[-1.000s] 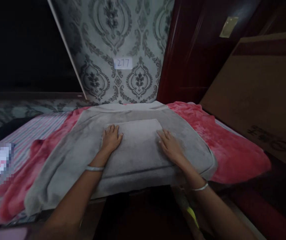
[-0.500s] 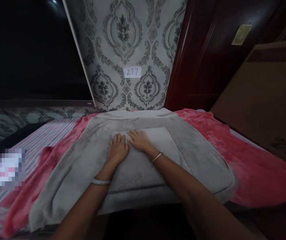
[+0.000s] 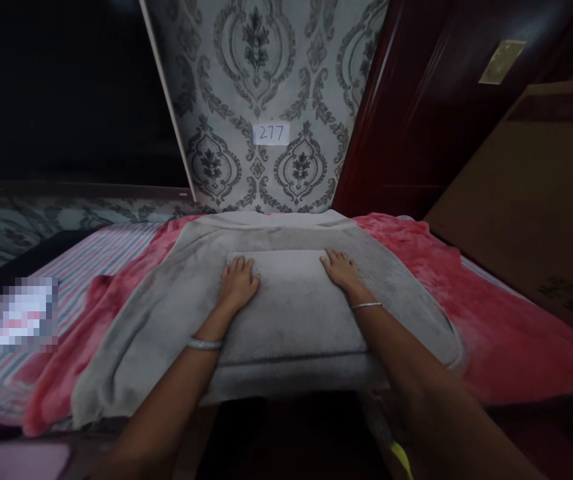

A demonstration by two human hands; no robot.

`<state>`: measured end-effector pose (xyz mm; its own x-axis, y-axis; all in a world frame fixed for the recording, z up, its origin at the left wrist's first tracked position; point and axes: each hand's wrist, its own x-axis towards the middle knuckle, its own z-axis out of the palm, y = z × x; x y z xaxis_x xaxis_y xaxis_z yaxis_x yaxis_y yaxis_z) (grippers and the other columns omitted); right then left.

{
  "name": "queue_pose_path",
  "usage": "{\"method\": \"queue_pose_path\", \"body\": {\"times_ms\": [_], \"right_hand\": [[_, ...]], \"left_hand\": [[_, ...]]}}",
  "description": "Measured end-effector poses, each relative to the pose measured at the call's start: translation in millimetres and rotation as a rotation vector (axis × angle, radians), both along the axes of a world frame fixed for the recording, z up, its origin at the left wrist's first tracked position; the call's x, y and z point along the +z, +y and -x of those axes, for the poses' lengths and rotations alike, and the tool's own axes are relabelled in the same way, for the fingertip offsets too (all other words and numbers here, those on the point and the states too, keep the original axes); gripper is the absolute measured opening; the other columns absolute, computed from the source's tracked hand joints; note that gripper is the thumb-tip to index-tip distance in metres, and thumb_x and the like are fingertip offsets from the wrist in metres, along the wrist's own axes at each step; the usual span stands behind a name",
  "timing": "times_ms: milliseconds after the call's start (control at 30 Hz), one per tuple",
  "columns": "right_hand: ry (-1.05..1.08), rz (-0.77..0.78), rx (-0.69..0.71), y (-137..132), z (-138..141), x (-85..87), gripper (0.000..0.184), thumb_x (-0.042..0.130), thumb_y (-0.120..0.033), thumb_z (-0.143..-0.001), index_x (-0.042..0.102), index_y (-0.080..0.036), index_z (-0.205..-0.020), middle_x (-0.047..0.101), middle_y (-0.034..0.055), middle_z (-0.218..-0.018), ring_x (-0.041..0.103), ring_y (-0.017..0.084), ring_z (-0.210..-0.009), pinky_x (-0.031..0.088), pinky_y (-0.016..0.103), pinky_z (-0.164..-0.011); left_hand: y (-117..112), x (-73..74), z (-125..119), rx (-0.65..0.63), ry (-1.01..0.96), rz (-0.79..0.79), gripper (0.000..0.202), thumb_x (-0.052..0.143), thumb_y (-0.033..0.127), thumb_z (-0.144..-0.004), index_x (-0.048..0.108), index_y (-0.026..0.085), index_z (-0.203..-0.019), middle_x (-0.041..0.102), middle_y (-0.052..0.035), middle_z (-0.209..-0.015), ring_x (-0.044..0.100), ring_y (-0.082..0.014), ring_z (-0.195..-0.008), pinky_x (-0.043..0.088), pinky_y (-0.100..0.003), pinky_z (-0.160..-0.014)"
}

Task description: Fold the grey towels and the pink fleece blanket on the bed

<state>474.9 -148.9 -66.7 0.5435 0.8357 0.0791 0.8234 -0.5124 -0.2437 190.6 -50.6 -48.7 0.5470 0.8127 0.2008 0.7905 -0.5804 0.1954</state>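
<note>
Folded grey cloth: the folded grey cloth (image 3: 286, 313) is lying flat in the middle of the grey blanket (image 3: 151, 340), between the person's two hands; whether it is a separate piece or a layer of that blanket, one cannot tell.
Outline: it is forming a roughly four-sided panel, its far edge running nearly straight from hand to hand.
Colour: it is showing a soft grey, turning paler toward the far edge and dimmer toward the near one.
Surface: it is looking plush and mostly smooth, with faint shading across the pile.
Near side: a dark crease is running across, and a strip of grey fabric is showing in front of it.
Left hand: the left hand (image 3: 239, 283) is resting open, palm down, at the panel's far left corner, fingers pointing away from the person.
Right hand: the right hand (image 3: 341, 270) is lying open at the far right corner, fingers slightly spread; neither hand is gripping anything.
Wrists: each is wearing a pale bracelet (image 3: 205, 344).
Underneath: a pinkish-red blanket (image 3: 521, 353) is spreading out on both sides of the grey one, and a striped sheet (image 3: 111, 247) is showing at the left.
Wall: a paper slip (image 3: 271, 133) reading "277" is hanging on the patterned wallpaper (image 3: 256, 87).
</note>
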Motion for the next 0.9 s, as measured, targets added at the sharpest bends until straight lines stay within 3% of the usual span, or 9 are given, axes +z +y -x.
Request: {"method": "queue_pose_path", "body": {"times_ms": [167, 267, 333, 467, 567, 700, 900], "right_hand": [[0.024, 0.042, -0.026, -4, 3, 16.3, 0.062, 0.025, -0.047, -0.105, 0.036, -0.018, -0.159, 0.037, 0.0182, -0.162, 0.032, 0.035, -0.15, 0.029, 0.063, -0.116], [-0.032, 0.028, -0.038, 4, 30, 29.8, 0.062, 0.028, -0.044, -0.105, 0.035, -0.013, -0.158, 0.028, 0.0217, -0.166, 0.025, 0.036, -0.153, 0.027, 0.063, -0.117], [-0.076, -0.005, 0.111, 14, 69, 34.6, 0.061, 0.029, -0.038, -0.104, 0.033, -0.011, -0.159, 0.024, 0.0205, -0.167, 0.021, 0.033, -0.155, 0.023, 0.059, -0.12], [-0.083, -0.085, 0.574, 31, 163, 27.2, 0.06, 0.03, -0.037, -0.104, 0.032, -0.017, -0.16, 0.025, 0.0122, -0.168, 0.019, 0.027, -0.156, 0.019, 0.055, -0.123], [-0.024, -0.084, 0.708, 32, 200, 14.0, 0.061, 0.028, -0.042, -0.105, 0.029, -0.018, -0.161, 0.025, 0.0092, -0.169, 0.018, 0.025, -0.156, 0.015, 0.053, -0.125], [-0.024, -0.042, 0.673, 24, 183, 3.9, 0.068, 0.029, -0.053, -0.104, 0.029, -0.016, -0.161, 0.022, 0.0094, -0.17, 0.013, 0.025, -0.157, 0.012, 0.051, -0.126], [-0.131, 0.045, 0.335, -17, 91, -3.3, 0.072, 0.029, -0.056, -0.102, 0.026, -0.016, -0.163, 0.019, 0.0109, -0.17, 0.013, 0.028, -0.157, 0.015, 0.055, -0.124]], "left_hand": [[15, 2.4, 27, -0.01, -0.137, 0.135, 0.052, 0.042, 0.028, -0.097, 0.055, 0.013, -0.145, 0.039, -0.0133, -0.162, 0.034, -0.0241, -0.151, 0.03, -0.041, -0.124], [11, -5.3, 51, -0.014, -0.165, 0.092, 0.055, 0.044, 0.032, -0.097, 0.051, 0.014, -0.148, 0.033, -0.0126, -0.165, 0.029, -0.0262, -0.154, 0.028, -0.045, -0.125], [2, -13.7, 62, -0.059, -0.132, 0.099, 0.059, 0.043, 0.035, -0.097, 0.045, 0.016, -0.152, 0.031, -0.0123, -0.166, 0.027, -0.0273, -0.154, 0.025, -0.05, -0.125], [-15, -25.8, 67, -0.094, -0.085, 0.122, 0.062, 0.038, 0.033, -0.098, 0.034, 0.019, -0.158, 0.026, -0.0119, -0.168, 0.024, -0.0263, -0.155, 0.019, -0.056, -0.126], [-19, -26.6, 66, -0.088, -0.076, 0.116, 0.061, 0.036, 0.029, -0.098, 0.034, 0.017, -0.158, 0.027, -0.0129, -0.167, 0.024, -0.0251, -0.155, 0.018, -0.054, -0.127], [-19, -24.5, 67, -0.098, -0.058, 0.107, 0.062, 0.036, 0.029, -0.098, 0.034, 0.016, -0.158, 0.027, -0.0136, -0.167, 0.025, -0.0258, -0.155, 0.017, -0.055, -0.127], [-18, -26.8, 68, -0.106, -0.037, 0.103, 0.062, 0.035, 0.031, -0.099, 0.031, 0.017, -0.159, 0.025, -0.0129, -0.168, 0.022, -0.0262, -0.156, 0.018, -0.055, -0.126]]}}
